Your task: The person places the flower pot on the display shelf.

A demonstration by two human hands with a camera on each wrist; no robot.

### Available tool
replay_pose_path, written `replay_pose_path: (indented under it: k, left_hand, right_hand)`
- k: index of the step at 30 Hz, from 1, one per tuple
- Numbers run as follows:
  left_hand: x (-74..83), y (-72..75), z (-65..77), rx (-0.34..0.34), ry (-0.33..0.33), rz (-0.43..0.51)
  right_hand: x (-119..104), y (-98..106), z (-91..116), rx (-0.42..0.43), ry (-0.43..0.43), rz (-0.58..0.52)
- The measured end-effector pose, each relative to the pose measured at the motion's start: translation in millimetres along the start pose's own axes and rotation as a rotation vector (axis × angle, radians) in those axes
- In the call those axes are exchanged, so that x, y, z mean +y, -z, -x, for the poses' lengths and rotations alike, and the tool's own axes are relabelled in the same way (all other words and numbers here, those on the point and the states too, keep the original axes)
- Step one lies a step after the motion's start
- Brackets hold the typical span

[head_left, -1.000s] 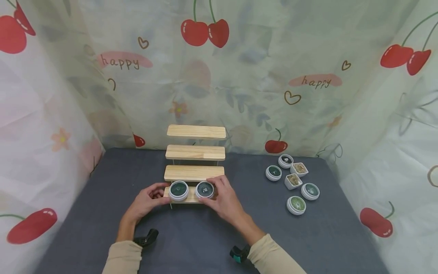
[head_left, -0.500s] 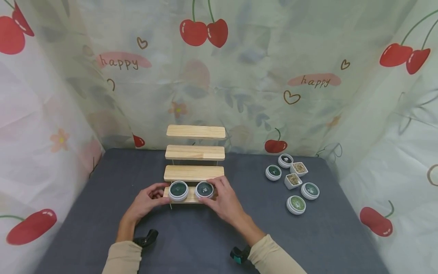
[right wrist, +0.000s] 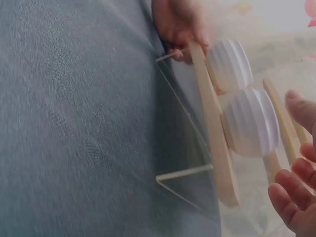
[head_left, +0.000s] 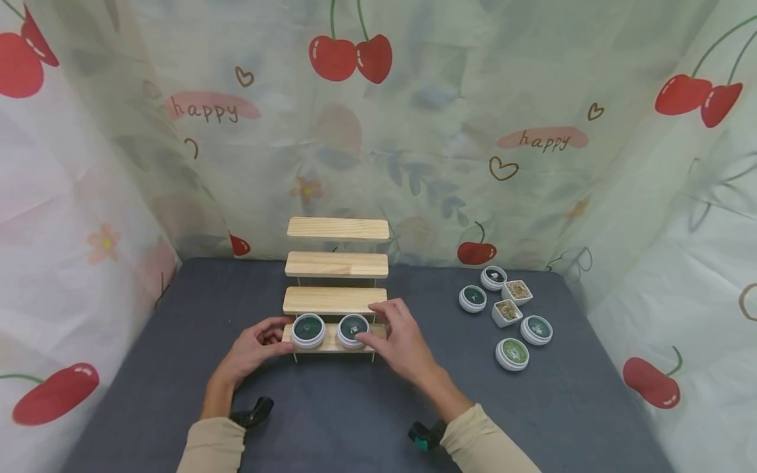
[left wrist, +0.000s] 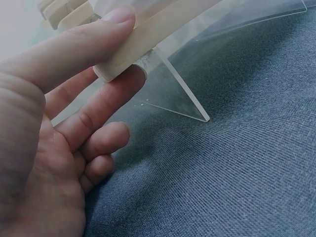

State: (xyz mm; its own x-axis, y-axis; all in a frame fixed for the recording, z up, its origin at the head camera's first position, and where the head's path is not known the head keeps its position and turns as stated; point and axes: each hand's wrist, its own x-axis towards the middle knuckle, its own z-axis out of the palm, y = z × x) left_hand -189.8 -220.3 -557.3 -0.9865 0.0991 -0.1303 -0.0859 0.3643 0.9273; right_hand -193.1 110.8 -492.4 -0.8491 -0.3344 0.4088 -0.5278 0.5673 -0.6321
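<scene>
A tiered display stand has pale wooden shelves on clear supports. On its lowest shelf (head_left: 331,336) two round white ribbed pots with dark green tops stand side by side, the left pot (head_left: 308,330) and the right pot (head_left: 353,328). My left hand (head_left: 251,347) pinches the shelf's left end; in the left wrist view the thumb (left wrist: 84,44) lies above the board (left wrist: 148,42) and a finger below. My right hand (head_left: 405,338) is beside the right pot, thumb and fingers spread. In the right wrist view a gap shows between the right hand (right wrist: 298,192) and the nearer pot (right wrist: 252,123).
Three more shelves, such as the second shelf (head_left: 334,300), rise behind the lowest. To the right on the dark cloth (head_left: 437,394) sit several round pots, one light green (head_left: 512,355), and two square white pots, one nearer (head_left: 506,313). A printed curtain (head_left: 414,131) encloses the table.
My right hand has let go of the right pot and drawn back a little to the right, fingers spreading. The left hand and both pots have stayed in place.
</scene>
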Motion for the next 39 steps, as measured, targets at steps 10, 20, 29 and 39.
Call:
replay_pose_path:
  k: [10, 20, 29, 39]
  left_hand:
    - [0.7, 0.6, 0.9, -0.005, -0.01, 0.015]
    - [1.4, -0.3, 0.8, -0.013, -0.005, 0.029]
    - [1.0, 1.2, 1.3, -0.015, -0.023, 0.032]
    - [1.0, 0.9, 2.1, -0.007, -0.018, 0.031]
  right_hand:
    - [22, 26, 3, 0.059, -0.027, 0.033]
    - [51, 71, 12, 0.109, -0.102, 0.075]
    - [79, 116, 24, 0.218, -0.114, 0.15]
    - [115, 146, 52, 0.278, -0.252, 0.17]
